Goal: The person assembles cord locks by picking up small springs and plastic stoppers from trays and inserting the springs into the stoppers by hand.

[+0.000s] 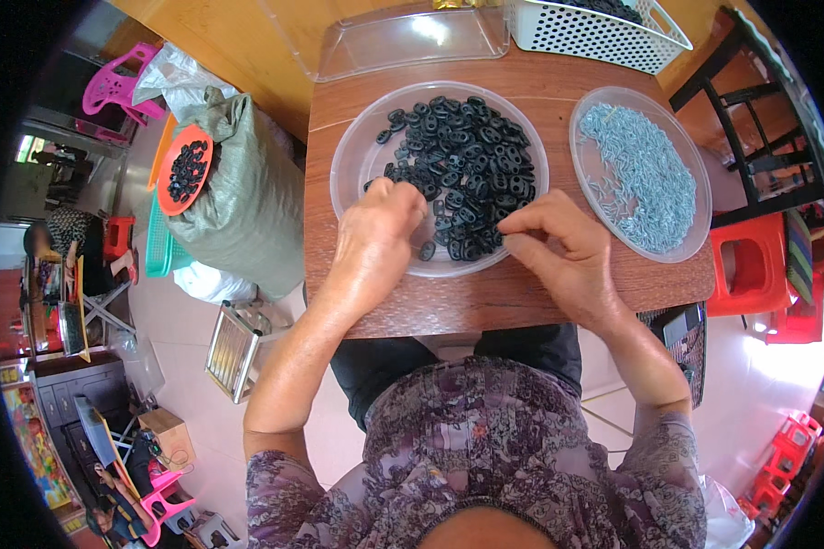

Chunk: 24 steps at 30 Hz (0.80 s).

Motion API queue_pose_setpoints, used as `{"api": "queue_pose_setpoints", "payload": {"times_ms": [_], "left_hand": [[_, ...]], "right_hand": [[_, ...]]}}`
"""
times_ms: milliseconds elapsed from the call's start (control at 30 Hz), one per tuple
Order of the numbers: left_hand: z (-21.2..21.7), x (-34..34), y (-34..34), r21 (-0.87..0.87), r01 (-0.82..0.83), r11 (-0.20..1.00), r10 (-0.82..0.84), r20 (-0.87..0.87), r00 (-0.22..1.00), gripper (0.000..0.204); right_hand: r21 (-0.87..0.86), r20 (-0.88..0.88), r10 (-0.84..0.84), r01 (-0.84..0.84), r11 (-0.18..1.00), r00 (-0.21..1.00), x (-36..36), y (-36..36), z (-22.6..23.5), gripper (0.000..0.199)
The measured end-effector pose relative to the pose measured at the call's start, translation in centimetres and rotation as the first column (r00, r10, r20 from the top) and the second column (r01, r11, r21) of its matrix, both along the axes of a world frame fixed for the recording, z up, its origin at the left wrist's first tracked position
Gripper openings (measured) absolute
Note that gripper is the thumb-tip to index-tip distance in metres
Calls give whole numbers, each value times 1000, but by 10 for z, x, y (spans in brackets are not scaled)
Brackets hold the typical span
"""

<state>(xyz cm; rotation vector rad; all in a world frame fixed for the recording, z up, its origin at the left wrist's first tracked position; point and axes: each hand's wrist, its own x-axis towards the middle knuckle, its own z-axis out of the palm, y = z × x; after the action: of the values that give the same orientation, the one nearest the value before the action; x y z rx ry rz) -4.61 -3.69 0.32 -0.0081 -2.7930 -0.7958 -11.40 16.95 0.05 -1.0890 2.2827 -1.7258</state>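
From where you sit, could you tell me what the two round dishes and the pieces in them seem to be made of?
Both round dishes look like clear glossy plastic: the wooden table shows through. The black pieces look like matte plastic or rubber; I cannot tell which. The thin silvery pieces seem metallic, given their grey-blue sheen.

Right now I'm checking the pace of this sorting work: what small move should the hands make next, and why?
Probably the left hand should close its fingertips on one of the black ring-shaped pieces at the near edge of the clear round dish. It already rests on that pile, while the right hand is pinched just beside it and looks ready to meet it.
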Motion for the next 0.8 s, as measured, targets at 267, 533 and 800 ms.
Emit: {"api": "queue_pose_setpoints", "payload": {"times_ms": [267, 533, 800], "left_hand": [[6, 2, 20, 950, -216, 224, 239, 161, 957, 9], [2, 9, 36, 963, -186, 196, 300, 121, 946, 12], [3, 13, 32, 946, -194, 259, 205, 143, 968, 10]], "right_hand": [[-136, 67, -49, 58, 989, 997, 14, -47, -5, 11], [-198, -27, -107, 100, 975, 994, 11, -61, -10, 9], [-154, 50, -86, 92, 984, 995, 8, -63, -6, 9]]}}
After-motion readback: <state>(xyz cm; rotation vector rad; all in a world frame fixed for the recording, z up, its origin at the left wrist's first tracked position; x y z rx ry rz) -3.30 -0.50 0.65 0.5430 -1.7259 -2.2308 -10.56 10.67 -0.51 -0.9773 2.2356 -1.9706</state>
